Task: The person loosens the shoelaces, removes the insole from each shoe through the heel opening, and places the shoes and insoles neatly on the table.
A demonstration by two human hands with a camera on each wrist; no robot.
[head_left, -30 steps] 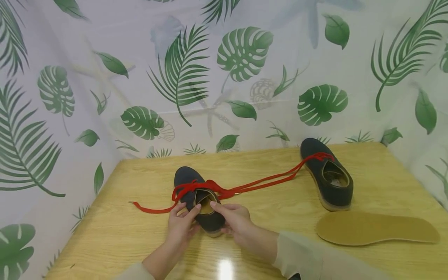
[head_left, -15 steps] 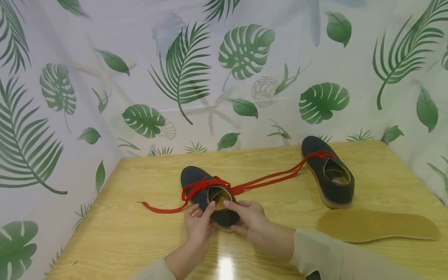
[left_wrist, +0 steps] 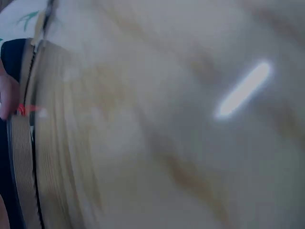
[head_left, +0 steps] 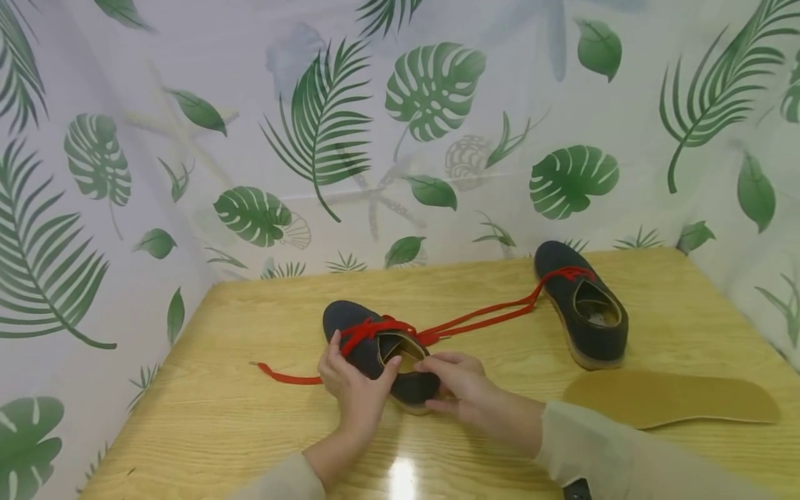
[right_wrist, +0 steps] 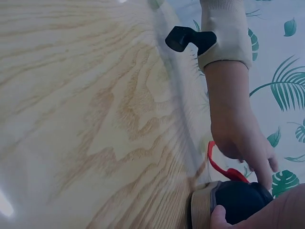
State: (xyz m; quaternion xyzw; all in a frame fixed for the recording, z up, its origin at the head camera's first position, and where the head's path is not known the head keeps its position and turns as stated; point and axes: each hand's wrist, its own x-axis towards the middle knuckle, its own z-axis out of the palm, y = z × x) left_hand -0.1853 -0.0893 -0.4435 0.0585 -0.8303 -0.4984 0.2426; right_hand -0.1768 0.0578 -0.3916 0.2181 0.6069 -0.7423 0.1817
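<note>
A dark navy shoe [head_left: 417, 389] with red laces [head_left: 359, 332] stands on the wooden table, toe pointing away and left. My left hand [head_left: 357, 389] holds its left side, fingers reaching forward to the laces and thumb at the opening. My right hand [head_left: 465, 389] grips the heel from the right, thumb at the collar's rim. Tan lining shows inside the opening. In the left wrist view, the ribbed sole [left_wrist: 23, 157] runs along the left edge. From the right wrist, the heel [right_wrist: 238, 202] appears between both hands.
Another navy shoe [head_left: 600, 340] stands at the back right, its red laces [head_left: 487, 316] stretching left toward the held shoe. A tan insole [head_left: 669, 397] lies flat in front of it, near my right sleeve [head_left: 600, 444]. Leaf-printed cloth [head_left: 425, 167] surrounds the table [head_left: 250, 430].
The held shoe has shifted a little to the right, dragging its loose lace end along. My left hand has slid forward along the side, from near the opening up to the laces.
</note>
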